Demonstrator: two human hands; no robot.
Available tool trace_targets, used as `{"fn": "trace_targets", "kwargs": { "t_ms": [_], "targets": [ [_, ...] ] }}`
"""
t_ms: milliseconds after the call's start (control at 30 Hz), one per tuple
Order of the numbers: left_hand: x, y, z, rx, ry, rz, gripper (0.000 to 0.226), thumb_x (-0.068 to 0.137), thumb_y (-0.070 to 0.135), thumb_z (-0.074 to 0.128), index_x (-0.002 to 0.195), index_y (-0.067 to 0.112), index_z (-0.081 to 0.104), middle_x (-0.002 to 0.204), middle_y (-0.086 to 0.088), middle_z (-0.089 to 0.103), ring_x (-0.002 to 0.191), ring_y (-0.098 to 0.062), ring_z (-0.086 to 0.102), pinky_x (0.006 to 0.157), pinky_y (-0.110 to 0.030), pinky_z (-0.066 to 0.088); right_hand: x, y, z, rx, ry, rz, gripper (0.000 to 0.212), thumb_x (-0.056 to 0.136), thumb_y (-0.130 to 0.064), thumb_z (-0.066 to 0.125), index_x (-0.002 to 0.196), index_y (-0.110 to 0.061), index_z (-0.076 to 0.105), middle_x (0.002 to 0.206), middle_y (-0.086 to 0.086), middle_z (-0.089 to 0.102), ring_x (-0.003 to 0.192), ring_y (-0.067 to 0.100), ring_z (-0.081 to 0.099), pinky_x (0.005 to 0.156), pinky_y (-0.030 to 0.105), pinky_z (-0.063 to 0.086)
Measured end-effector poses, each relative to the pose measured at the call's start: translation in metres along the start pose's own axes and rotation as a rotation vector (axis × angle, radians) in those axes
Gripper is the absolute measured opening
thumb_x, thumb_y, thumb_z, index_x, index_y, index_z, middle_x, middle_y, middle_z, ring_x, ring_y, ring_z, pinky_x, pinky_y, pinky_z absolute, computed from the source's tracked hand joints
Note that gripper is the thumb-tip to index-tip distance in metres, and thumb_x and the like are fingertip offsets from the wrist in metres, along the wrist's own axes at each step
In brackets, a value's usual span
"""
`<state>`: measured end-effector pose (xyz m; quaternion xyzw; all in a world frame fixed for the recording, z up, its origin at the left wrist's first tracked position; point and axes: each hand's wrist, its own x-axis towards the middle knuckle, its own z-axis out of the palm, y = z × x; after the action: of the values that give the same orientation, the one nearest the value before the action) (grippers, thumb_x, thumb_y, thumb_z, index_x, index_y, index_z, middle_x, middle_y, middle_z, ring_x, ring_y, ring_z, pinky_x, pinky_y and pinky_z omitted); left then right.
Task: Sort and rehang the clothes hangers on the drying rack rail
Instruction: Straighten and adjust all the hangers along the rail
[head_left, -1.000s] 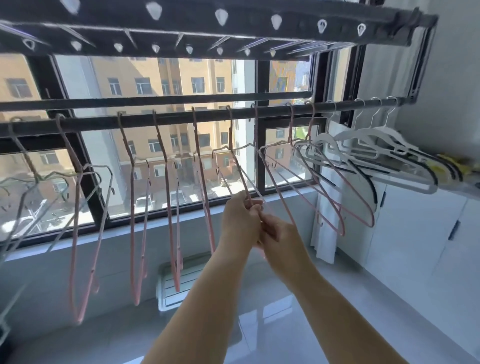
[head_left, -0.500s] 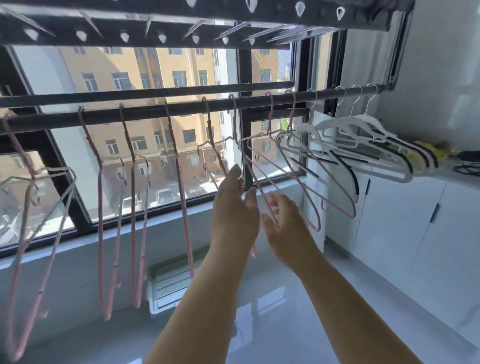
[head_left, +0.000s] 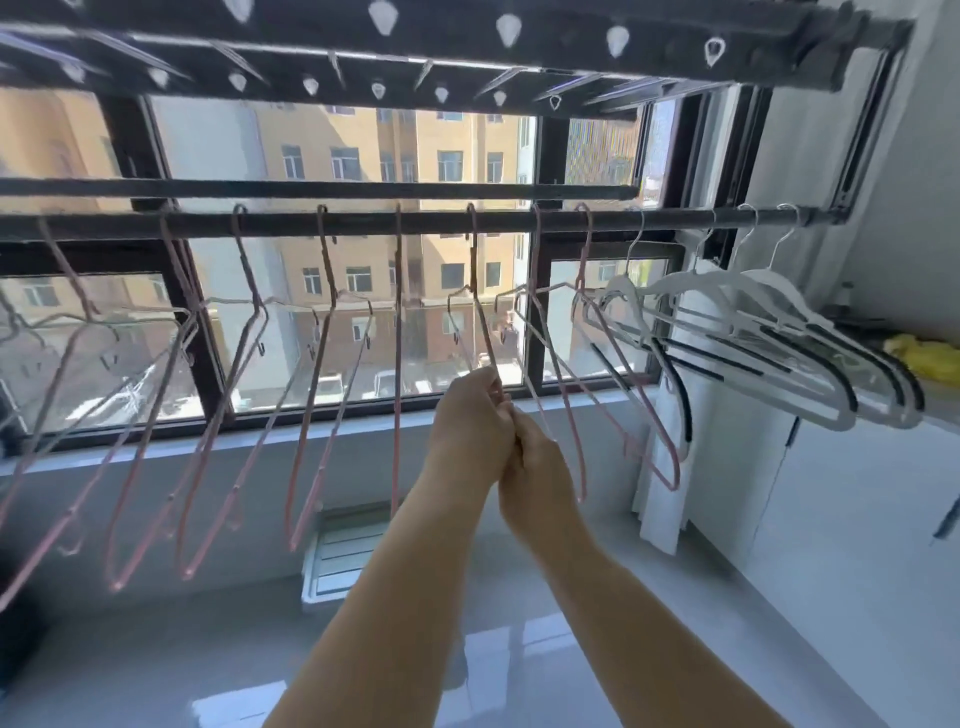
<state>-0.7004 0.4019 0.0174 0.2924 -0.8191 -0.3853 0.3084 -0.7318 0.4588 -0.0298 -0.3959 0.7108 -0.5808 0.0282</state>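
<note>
Head view. The drying rack rail (head_left: 363, 222) runs as a dark bar across the window (head_left: 363, 156), left to right, just below a second dark bar. Above both sits an overhead frame (head_left: 467, 57) dotted with pale clip points.

Pink hangers (head_left: 397, 364) hang along the rail, spaced apart from the far left to right of centre. Most are turned at an angle and some are edge-on. White hangers (head_left: 839, 418) with black strips are bunched close together at the right end of the rail, hooks side by side, bodies swung out towards the right wall.

The person's arms reach up from the bottom of the frame and meet under the middle of the rail. The left hand (head_left: 470, 428) has its fingers curled and pinches the thin lower wire of one pink hanger (head_left: 480, 322), whose hook is on the rail directly above. The right hand (head_left: 540, 470) is pressed against the left, fingers curled in at the same wire and gripping it too. The exact finger placement is hidden between the two hands.

Lower down, a white slatted panel (head_left: 343, 556) lies by the wall under the window, on a glossy pale floor (head_left: 208, 649). A white cabinet (head_left: 857, 519) stands at right. A yellow item (head_left: 924, 358) lies on its top, behind the white hangers.
</note>
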Motion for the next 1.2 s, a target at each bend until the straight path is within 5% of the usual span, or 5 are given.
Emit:
{"fn": "trace_targets", "kwargs": {
  "t_ms": [267, 467, 600, 900, 1200],
  "targets": [
    [-0.012, 0.009, 0.020, -0.048, 0.189, 0.046, 0.045, 0.087, 0.005, 0.052, 0.131, 0.015, 0.046, 0.132, -0.004, 0.054, 0.120, -0.019, 0.051, 0.106, -0.029, 0.037, -0.017, -0.003, -0.037, -0.333, -0.134, -0.142, 0.044, 0.092, -0.007, 0.041, 0.135, -0.011, 0.034, 0.126, 0.006, 0.046, 0.119, 0.021, 0.047, 0.088, 0.021, 0.034],
    [-0.015, 0.033, 0.046, -0.194, 0.286, 0.201, 0.039, 0.087, 0.003, 0.053, 0.126, 0.009, 0.053, 0.121, -0.005, 0.062, 0.103, -0.009, 0.058, 0.081, -0.006, 0.041, -0.016, 0.000, -0.087, -0.368, 0.164, -0.353, 0.042, 0.085, -0.006, 0.055, 0.125, -0.015, 0.049, 0.125, 0.000, 0.047, 0.122, 0.009, 0.036, 0.098, 0.003, 0.019],
    [-0.004, 0.040, 0.067, -0.078, 0.075, 0.028, 0.046, 0.091, 0.019, 0.051, 0.135, 0.008, 0.039, 0.138, -0.011, 0.049, 0.125, -0.024, 0.048, 0.107, -0.033, 0.036, 0.000, 0.021, -0.093, -0.431, 0.020, -0.116, 0.054, 0.088, -0.014, 0.053, 0.138, -0.016, 0.032, 0.137, 0.003, 0.038, 0.131, 0.019, 0.030, 0.108, 0.025, 0.022],
    [-0.004, 0.036, 0.089, -0.377, 0.021, -0.095, 0.044, 0.089, 0.004, 0.053, 0.132, 0.007, 0.042, 0.103, -0.010, 0.064, 0.076, -0.016, 0.065, 0.081, -0.034, 0.056, -0.006, 0.037, -0.113, -0.405, 0.119, -0.251, 0.047, 0.086, 0.005, 0.045, 0.131, -0.009, 0.044, 0.129, 0.006, 0.049, 0.124, 0.019, 0.040, 0.094, 0.002, 0.014],
    [-0.013, 0.040, 0.090, -0.495, 0.095, -0.115, 0.032, 0.088, -0.003, 0.051, 0.119, 0.000, 0.052, 0.087, -0.006, 0.064, 0.076, -0.016, 0.065, 0.087, -0.037, 0.054, 0.009, 0.042, -0.122, -0.401, -0.021, -0.176, 0.049, 0.094, -0.003, 0.037, 0.141, -0.007, 0.029, 0.148, 0.009, 0.034, 0.139, 0.019, 0.026, 0.115, 0.028, 0.022]
  ]
}}
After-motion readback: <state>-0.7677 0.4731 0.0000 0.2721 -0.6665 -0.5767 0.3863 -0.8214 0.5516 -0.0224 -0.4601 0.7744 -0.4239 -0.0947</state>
